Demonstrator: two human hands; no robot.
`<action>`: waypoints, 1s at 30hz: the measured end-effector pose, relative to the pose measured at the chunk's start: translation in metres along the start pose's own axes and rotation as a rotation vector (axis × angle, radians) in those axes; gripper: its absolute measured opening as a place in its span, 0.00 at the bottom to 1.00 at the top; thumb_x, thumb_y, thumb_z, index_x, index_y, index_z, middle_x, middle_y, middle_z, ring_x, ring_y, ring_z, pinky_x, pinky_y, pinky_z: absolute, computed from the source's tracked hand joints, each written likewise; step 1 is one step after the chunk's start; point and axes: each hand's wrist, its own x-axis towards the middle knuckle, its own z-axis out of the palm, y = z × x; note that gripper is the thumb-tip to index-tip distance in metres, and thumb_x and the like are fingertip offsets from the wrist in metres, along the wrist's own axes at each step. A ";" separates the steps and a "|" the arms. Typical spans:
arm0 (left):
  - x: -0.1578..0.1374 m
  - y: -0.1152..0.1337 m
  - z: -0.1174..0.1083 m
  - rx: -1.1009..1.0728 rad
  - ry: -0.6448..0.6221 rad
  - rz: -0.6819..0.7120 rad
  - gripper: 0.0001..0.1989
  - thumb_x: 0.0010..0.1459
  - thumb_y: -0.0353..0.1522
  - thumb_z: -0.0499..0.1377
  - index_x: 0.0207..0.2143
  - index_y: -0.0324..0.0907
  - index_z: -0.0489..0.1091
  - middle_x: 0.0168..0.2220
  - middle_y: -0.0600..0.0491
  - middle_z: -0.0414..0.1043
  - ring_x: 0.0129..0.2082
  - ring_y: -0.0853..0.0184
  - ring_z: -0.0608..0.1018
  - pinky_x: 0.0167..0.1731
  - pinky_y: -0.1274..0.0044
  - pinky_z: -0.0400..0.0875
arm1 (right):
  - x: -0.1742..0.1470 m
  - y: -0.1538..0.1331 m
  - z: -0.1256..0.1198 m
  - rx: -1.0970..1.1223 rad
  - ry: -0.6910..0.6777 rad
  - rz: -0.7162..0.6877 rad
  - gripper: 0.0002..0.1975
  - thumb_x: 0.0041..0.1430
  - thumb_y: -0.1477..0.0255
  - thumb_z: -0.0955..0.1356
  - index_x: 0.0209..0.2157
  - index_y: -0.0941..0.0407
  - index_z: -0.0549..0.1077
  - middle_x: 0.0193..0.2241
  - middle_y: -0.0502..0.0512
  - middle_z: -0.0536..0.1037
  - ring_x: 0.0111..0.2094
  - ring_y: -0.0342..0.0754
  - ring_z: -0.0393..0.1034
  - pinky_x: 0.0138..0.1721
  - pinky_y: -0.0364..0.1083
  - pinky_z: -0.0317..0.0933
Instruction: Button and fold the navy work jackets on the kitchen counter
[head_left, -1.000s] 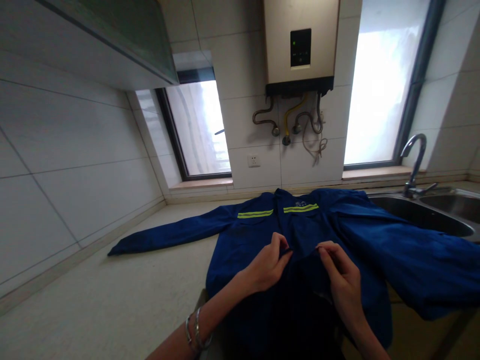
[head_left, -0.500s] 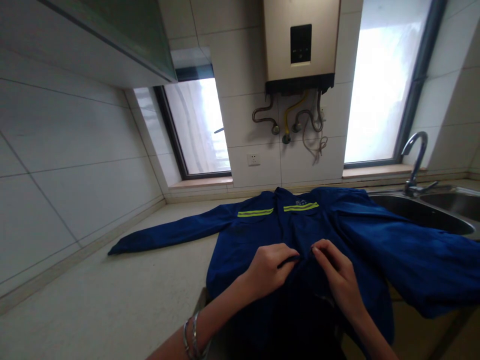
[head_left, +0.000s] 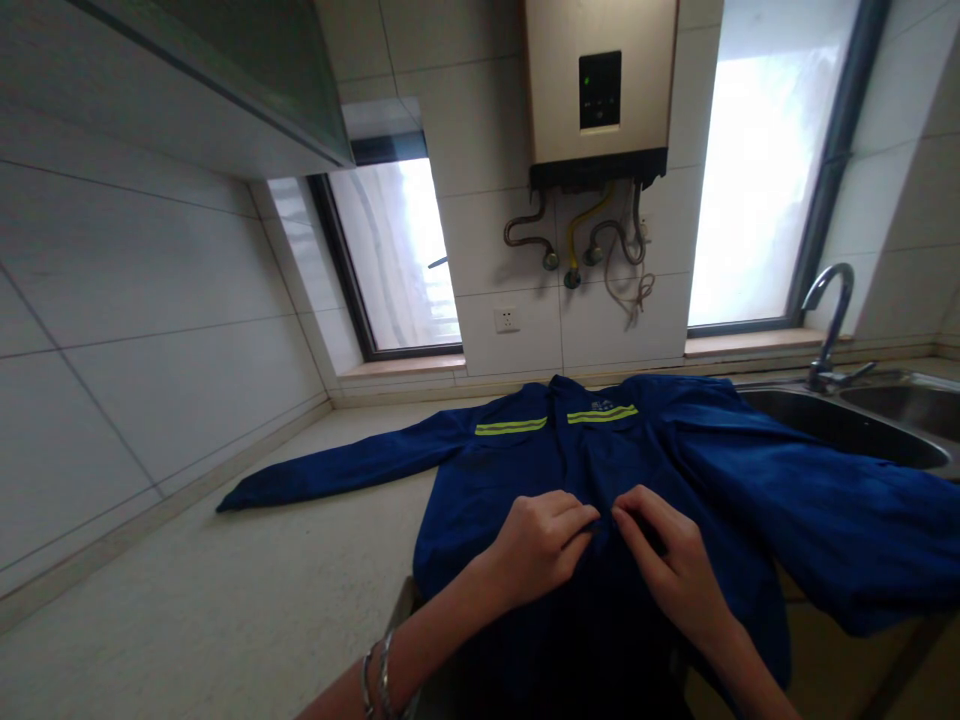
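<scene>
A blue work jacket (head_left: pixel 495 480) with yellow-green reflective stripes across the chest lies front up on the counter, its collar toward the wall. One sleeve stretches out to the left, the other reaches right past the sink's front edge. My left hand (head_left: pixel 547 540) pinches the jacket's front placket near the middle. Close beside it, my right hand (head_left: pixel 671 550) pinches the other side of the placket with thumb and forefinger. Only a small gap separates the fingertips. The jacket's lower part hangs over the counter's front edge in deep shadow.
The pale counter (head_left: pixel 225 600) runs along the left wall. At the right is a double steel sink (head_left: pixel 900 455) with a curved faucet (head_left: pixel 832 320). A water heater (head_left: pixel 600 90) with pipes hangs on the tiled wall, between two windows. A cabinet (head_left: pixel 225 90) juts out at upper left.
Both hands still pinch the placket. The right hand has shifted slightly left, and the fold of cloth that stuck out from the left fingers no longer shows.
</scene>
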 end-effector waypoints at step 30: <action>0.000 0.005 -0.010 -0.106 0.063 0.089 0.14 0.56 0.39 0.57 0.38 0.36 0.70 0.29 0.50 0.72 0.29 0.70 0.72 0.28 0.79 0.67 | -0.014 0.009 -0.010 -0.241 0.070 -0.478 0.12 0.56 0.80 0.65 0.40 0.55 0.71 0.37 0.56 0.75 0.38 0.46 0.70 0.40 0.46 0.67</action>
